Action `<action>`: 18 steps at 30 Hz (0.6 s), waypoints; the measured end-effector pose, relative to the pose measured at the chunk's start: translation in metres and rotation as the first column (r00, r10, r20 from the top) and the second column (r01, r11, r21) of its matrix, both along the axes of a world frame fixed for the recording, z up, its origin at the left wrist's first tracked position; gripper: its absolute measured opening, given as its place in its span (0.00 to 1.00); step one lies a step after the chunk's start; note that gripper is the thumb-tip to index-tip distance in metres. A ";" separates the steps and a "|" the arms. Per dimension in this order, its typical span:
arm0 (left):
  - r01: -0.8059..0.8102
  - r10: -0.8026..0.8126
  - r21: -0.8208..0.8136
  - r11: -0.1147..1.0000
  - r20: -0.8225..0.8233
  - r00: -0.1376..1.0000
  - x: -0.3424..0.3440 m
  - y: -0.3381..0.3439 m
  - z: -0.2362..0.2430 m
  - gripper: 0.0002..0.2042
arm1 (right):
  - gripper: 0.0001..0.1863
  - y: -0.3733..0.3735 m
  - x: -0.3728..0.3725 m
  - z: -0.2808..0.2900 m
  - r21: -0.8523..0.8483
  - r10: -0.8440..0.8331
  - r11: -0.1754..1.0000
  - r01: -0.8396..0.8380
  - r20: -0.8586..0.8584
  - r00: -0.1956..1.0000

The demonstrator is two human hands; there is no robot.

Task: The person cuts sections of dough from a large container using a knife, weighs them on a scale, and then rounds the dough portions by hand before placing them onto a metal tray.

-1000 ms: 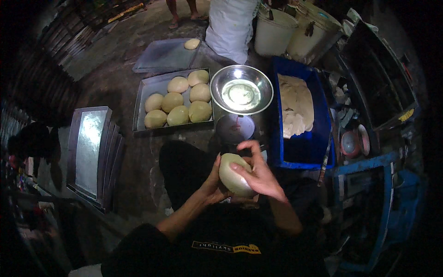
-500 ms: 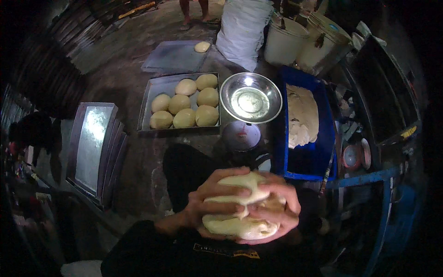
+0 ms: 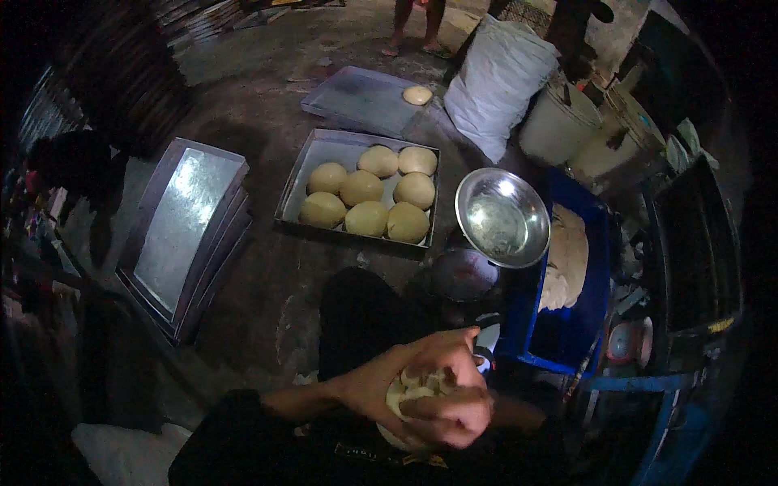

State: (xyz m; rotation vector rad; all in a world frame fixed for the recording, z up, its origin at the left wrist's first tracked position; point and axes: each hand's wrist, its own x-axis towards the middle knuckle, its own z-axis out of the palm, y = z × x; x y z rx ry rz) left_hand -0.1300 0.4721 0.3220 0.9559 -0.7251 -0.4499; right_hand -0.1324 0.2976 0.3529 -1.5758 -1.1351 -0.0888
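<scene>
Close to my body, both hands work a lump of pale dough (image 3: pixel 395 395), whose gathered folds show between the fingers. My left hand (image 3: pixel 385 368) wraps it from the left and far side. Curled over its right side is my right hand (image 3: pixel 455 413), pressing in with bent fingers. Much of the lump is hidden by the hands. Beyond them, a square metal tray (image 3: pixel 293 180) holds several smooth dough balls (image 3: pixel 361 188). A shiny metal bowl (image 3: pixel 502 217) rests on a round-faced scale (image 3: pixel 463 274). To its right, a blue bin (image 3: pixel 531 328) contains a large dough mass (image 3: pixel 570 259).
At left stands a leaning stack of metal trays (image 3: pixel 182 219). A flat tray (image 3: pixel 348 97) with one dough ball (image 3: pixel 417 95) lies farther back. A white sack (image 3: pixel 498 85) and lidded buckets (image 3: pixel 559 125) stand at back right. A person's bare legs (image 3: pixel 417 24) show at the top.
The view has turned, shifting the surroundings rightward and tilting them. My hands have closed in around the dough, which now looks more bunched between the fingers.
</scene>
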 end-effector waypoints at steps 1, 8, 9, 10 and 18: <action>0.026 -0.028 0.050 0.998 0.033 0.999 0.007 0.008 -0.009 0.50 | 0.21 0.011 0.012 -0.003 -0.106 0.032 0.994 -0.030 0.020 0.999; -0.053 0.056 0.026 0.998 -0.679 0.732 0.054 0.039 -0.085 0.27 | 0.31 0.072 0.153 -0.041 -0.274 0.191 0.869 -0.413 -0.584 0.789; -0.056 -0.001 -0.048 0.997 -0.769 0.640 0.071 0.044 -0.103 0.25 | 0.31 0.078 0.172 -0.054 -0.177 0.190 0.866 -0.468 -0.749 0.635; -0.048 -0.086 -0.133 0.990 -0.838 0.539 0.087 0.045 -0.112 0.23 | 0.31 0.075 0.184 -0.084 -0.043 0.178 0.920 -0.389 -0.838 0.516; -0.494 0.520 0.256 0.831 -0.673 0.526 0.190 0.096 -0.164 0.18 | 0.31 0.114 0.191 -0.211 0.370 0.488 0.786 0.496 -0.863 -0.129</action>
